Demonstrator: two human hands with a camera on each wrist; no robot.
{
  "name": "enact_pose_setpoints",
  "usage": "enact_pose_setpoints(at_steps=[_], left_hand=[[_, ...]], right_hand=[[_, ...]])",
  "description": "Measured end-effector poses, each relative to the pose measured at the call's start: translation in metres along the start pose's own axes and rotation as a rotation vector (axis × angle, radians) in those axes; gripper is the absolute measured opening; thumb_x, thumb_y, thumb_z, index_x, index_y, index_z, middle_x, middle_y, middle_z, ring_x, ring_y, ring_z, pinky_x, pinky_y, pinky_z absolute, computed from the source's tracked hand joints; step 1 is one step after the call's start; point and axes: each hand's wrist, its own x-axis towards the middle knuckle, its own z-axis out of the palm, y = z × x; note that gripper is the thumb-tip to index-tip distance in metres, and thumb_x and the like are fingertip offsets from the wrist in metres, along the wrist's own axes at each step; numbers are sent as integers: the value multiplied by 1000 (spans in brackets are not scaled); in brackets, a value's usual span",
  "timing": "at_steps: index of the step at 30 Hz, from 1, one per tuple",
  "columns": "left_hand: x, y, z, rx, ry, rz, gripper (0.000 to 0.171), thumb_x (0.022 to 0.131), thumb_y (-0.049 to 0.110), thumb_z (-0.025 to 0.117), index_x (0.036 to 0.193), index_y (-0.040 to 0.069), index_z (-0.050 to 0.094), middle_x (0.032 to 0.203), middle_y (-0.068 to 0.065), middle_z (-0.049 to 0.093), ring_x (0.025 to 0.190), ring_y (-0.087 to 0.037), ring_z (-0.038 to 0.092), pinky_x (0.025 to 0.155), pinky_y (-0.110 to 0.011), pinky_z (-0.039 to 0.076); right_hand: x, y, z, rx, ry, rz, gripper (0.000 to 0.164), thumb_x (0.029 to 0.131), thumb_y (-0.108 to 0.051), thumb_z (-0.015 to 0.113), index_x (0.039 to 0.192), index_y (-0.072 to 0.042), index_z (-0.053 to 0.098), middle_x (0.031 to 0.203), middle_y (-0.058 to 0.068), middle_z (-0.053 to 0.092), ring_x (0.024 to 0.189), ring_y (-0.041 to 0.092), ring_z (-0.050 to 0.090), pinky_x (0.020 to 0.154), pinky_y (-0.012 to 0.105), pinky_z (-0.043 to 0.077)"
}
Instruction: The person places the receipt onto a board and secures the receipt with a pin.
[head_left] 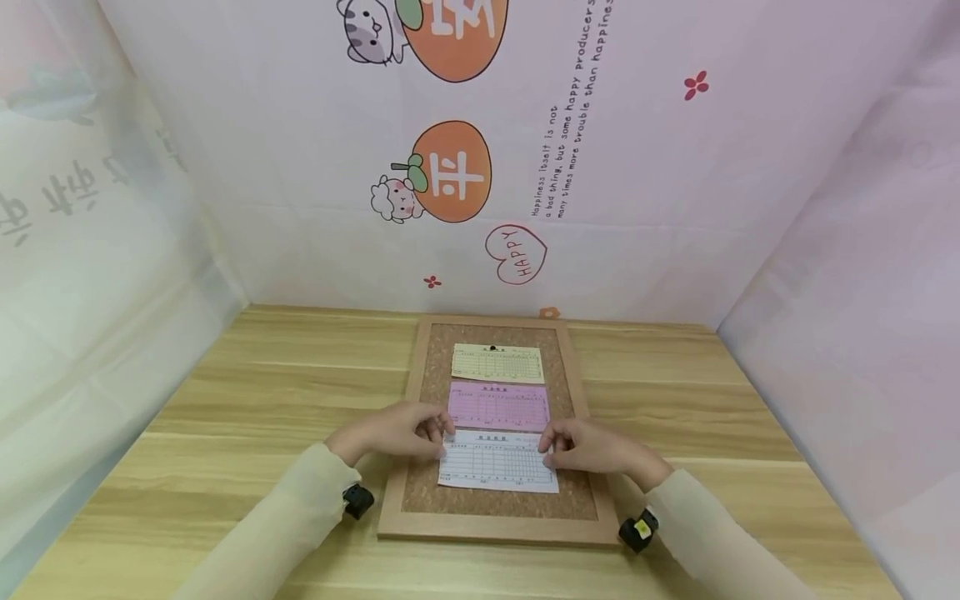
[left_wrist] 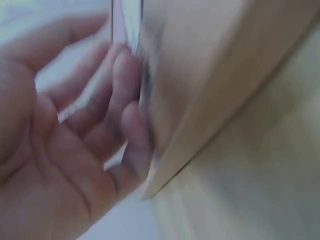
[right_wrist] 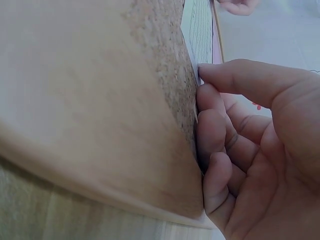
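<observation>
A white printed form slip (head_left: pixel 495 463) lies across the lower part of a wood-framed corkboard (head_left: pixel 498 503). My left hand (head_left: pixel 405 431) pinches its left edge, fingers bent. At the right edge my right hand (head_left: pixel 592 448) holds the slip between thumb and bent index finger; in the right wrist view its thumb (right_wrist: pixel 225 75) touches the paper's edge and the other fingers rest on the board. Just above lies a pink slip (head_left: pixel 498 407). Higher up is a yellow slip (head_left: pixel 497 367), with a black pushpin (head_left: pixel 492 347) at its top edge.
The board lies on a wood-grain table (head_left: pixel 300 375), its far end close to a printed cloth backdrop (head_left: pixel 337 250). Pale cloth hangs along both sides. Black wrist cameras (head_left: pixel 358 501) sit at both sleeve cuffs.
</observation>
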Motion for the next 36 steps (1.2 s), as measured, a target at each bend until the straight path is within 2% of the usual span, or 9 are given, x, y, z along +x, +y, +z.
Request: enact_pose_setpoints(at_steps=[3, 9, 14, 18, 24, 28, 36], left_hand=[[-3, 1, -5, 54, -12, 46, 26, 90, 13, 74, 114, 7, 66, 96, 1, 64, 91, -15, 61, 84, -32, 52], [-6, 1, -5, 180, 42, 100, 29, 89, 15, 76, 115, 6, 67, 109, -3, 64, 100, -20, 61, 89, -38, 52], [-10, -1, 1, 327, 61, 85, 52, 83, 33, 82, 124, 8, 63, 124, -6, 60, 115, -25, 55, 99, -43, 45], [-15, -1, 4, 378, 67, 36, 68, 78, 47, 83, 132, 14, 59, 141, -10, 51, 130, -29, 46, 108, -48, 37], [-20, -3, 7, 408, 72, 22, 74, 78, 54, 81, 135, 13, 58, 134, -4, 53, 123, -24, 48, 103, -46, 43], [-21, -3, 8, 406, 78, 15, 71, 78, 55, 80, 133, 15, 60, 131, -2, 54, 120, -22, 49, 101, -45, 44], [-19, -2, 9, 463, 118, 75, 69, 76, 56, 81, 126, 12, 63, 125, -3, 58, 115, -22, 52, 98, -45, 46]], right_hand=[[0, 0, 1, -4, -1, -3, 9, 94, -14, 69, 101, -9, 66, 75, -2, 55, 63, 7, 48, 56, 22, 40], [0, 0, 2, -4, -1, -3, 10, 94, -14, 70, 101, -9, 65, 75, -3, 55, 64, 7, 48, 57, 22, 40], [0, -1, 2, 1, -4, -2, 10, 94, -14, 69, 101, -8, 65, 75, -2, 55, 63, 7, 47, 57, 22, 39], [-1, -2, 2, 10, -8, -7, 10, 94, -13, 69, 102, -7, 65, 75, -2, 55, 63, 7, 47, 57, 22, 39], [-2, -4, 1, 35, -6, -24, 13, 94, -14, 70, 103, -5, 65, 75, -1, 54, 64, 8, 47, 57, 23, 40], [-2, -4, 1, 39, -2, -24, 13, 94, -14, 70, 103, -6, 65, 76, 0, 54, 64, 9, 47, 57, 23, 40], [-1, -1, 1, 16, 2, -19, 11, 94, -14, 69, 102, -8, 65, 75, -1, 54, 63, 8, 47, 56, 23, 40]])
